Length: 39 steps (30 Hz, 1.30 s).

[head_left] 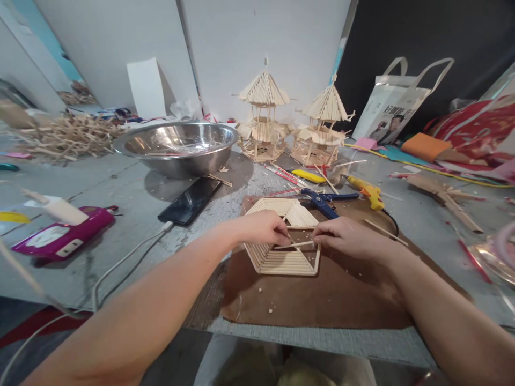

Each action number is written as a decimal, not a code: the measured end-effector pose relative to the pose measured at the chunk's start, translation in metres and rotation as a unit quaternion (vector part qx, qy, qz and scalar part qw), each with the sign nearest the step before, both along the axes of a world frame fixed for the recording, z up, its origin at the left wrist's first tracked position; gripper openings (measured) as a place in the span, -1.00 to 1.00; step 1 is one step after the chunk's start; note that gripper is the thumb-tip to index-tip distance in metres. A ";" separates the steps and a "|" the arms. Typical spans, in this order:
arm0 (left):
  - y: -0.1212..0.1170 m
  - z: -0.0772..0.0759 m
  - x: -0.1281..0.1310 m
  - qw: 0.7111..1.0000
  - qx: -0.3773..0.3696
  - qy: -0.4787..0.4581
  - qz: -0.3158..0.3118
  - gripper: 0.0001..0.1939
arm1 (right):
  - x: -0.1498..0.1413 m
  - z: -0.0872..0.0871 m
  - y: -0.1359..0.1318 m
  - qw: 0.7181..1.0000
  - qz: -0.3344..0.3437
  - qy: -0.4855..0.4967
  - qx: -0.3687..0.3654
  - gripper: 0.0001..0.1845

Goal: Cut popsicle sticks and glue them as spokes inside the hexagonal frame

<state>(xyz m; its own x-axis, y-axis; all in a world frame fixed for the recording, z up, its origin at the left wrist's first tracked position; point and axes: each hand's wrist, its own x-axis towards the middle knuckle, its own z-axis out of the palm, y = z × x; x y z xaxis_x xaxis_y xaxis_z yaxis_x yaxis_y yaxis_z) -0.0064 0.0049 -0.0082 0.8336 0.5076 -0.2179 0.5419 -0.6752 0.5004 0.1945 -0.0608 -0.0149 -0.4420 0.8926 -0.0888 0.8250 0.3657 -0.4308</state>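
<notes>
A hexagonal panel of thin wooden sticks lies on a brown mat. Some of its sections are filled with parallel sticks, while the right side is an open frame. My left hand reaches over the panel with its fingers pinched near the middle; what sits between the fingertips is hidden. At the panel's right edge, my right hand is closed on the end of a short wooden stick, which spans the open part below both hands. Blue cutting pliers lie just behind the panel.
Two stick pagoda models stand at the back, beside a steel basin. A phone with a cable lies left of the mat, near a purple power strip. A yellow glue gun is at the right; its cord runs onto the mat.
</notes>
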 end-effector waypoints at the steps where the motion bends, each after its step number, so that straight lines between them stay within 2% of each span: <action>1: 0.000 0.000 0.000 1.000 0.004 0.001 0.002 -0.80 | 0.000 -0.001 0.001 1.000 0.001 0.014 -0.008 -0.80; 5: -0.002 -0.001 0.002 1.000 0.018 0.009 0.009 -0.79 | -0.001 -0.001 0.002 0.998 0.001 0.046 -0.031 -0.80; 12: -0.004 -0.002 0.004 1.000 0.026 0.011 -0.006 -0.79 | -0.003 0.002 0.002 0.998 0.009 0.031 -0.056 -0.78; 20: -0.004 -0.002 0.004 0.999 0.025 0.021 -0.014 -0.80 | -0.004 0.001 0.002 0.999 0.019 0.021 -0.036 -0.79; 39: -0.004 -0.001 0.004 0.999 0.013 0.039 -0.026 -0.78 | -0.005 0.001 0.001 0.997 0.023 0.038 -0.071 -0.80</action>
<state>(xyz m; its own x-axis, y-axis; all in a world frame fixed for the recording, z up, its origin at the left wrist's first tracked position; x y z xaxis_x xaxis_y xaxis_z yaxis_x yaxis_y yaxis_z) -0.0028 0.0005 -0.0088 0.8398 0.4705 -0.2709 0.5427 -0.7162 0.4388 0.1890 -0.0598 -0.0138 -0.4920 0.8522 -0.1780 0.7724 0.3330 -0.5408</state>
